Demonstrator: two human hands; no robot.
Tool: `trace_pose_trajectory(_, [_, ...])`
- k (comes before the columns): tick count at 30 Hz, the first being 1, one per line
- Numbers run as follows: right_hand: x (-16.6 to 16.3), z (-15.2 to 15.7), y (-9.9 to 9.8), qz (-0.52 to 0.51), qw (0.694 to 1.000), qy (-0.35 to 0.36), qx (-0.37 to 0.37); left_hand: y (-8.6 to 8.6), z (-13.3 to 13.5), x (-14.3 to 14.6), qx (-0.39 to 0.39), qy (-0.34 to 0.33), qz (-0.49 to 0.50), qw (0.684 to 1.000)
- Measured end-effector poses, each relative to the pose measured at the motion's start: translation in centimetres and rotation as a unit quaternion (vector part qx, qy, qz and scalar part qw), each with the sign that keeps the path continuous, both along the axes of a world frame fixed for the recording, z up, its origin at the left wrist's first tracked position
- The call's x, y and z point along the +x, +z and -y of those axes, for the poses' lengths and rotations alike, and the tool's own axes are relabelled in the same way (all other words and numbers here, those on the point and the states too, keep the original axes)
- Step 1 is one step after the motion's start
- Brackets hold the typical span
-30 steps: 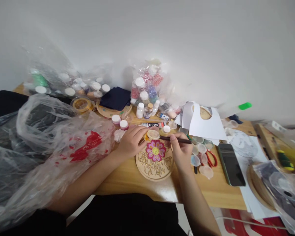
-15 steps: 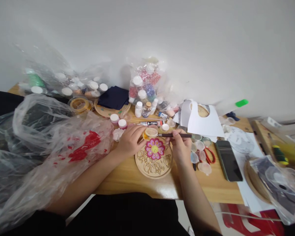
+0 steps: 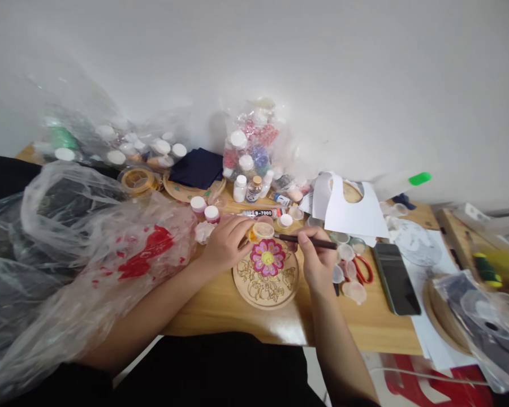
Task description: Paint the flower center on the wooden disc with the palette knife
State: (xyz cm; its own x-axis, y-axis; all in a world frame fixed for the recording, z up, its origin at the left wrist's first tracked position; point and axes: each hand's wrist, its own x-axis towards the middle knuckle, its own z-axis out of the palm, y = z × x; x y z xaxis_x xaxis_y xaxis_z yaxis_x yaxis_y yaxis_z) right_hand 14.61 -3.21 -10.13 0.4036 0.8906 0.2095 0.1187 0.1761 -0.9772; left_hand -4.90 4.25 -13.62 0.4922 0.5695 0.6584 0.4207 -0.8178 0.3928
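Note:
A round wooden disc [image 3: 266,278] with a carved flower pattern lies on the wooden table [image 3: 220,308]; its upper flower is filled in pink with a yellow centre. My left hand [image 3: 225,243] is closed on a small open pot of yellow paint [image 3: 262,231] at the disc's top edge. My right hand [image 3: 318,257] pinches a thin dark brush [image 3: 311,242], its tip pointing left toward the pot.
Crumpled plastic bags [image 3: 80,243] fill the left. White-capped bottles [image 3: 241,189], a B-7000 glue tube [image 3: 261,213] and bagged beads stand behind. Red scissors [image 3: 362,270], small plastic lids, a phone [image 3: 396,278] and white paper [image 3: 356,213] lie to the right.
The brush tip drew back slightly from the paint pot and my right hand dropped a little toward the disc. My left hand stayed on the pot.

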Motion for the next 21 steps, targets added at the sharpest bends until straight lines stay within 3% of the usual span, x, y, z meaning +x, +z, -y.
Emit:
trace_pose_trajectory(5, [0.18,0.12,0.17,0.023,0.999,0.037,0.013,-0.02,-0.01,0.01,0.0,0.002,0.0,1.0])
trace_pose_trajectory(12, [-0.1,-0.07,0.11,-0.018,1.0,-0.011,-0.001,0.07,0.12,-0.11,-0.02,-0.005,0.001,1.0])
trace_pose_trajectory(21, [-0.37,-0.35,0.43,-0.023,0.998,-0.015,-0.051,0.25,0.03,-0.13,-0.006,-0.011,-0.001,1.0])
